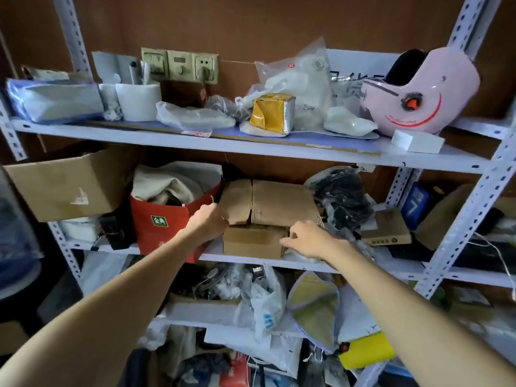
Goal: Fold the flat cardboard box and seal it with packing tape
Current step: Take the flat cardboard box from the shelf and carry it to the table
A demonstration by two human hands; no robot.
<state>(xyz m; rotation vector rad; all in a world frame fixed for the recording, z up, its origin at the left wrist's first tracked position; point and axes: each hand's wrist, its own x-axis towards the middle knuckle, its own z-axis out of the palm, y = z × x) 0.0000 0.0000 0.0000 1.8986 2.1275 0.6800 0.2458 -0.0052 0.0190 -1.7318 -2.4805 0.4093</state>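
Observation:
Flat brown cardboard boxes [279,202] lie stacked on a small closed cardboard box [251,243] on the middle shelf [363,268] of a white metal rack. My left hand [209,219] grips the left edge of the flat cardboard, fingers curled round it. My right hand [307,238] reaches to the stack's front right corner, its fingers curled at the edge of the cardboard. How firmly the right hand holds is hard to tell. No packing tape is visible.
A red paper bag [164,222] full of cloth stands just left of the stack. Black items in plastic [343,199] crowd its right. An open carton [67,185] sits far left. The upper shelf holds a pink helmet [418,93], a yellow pack [272,113] and bags.

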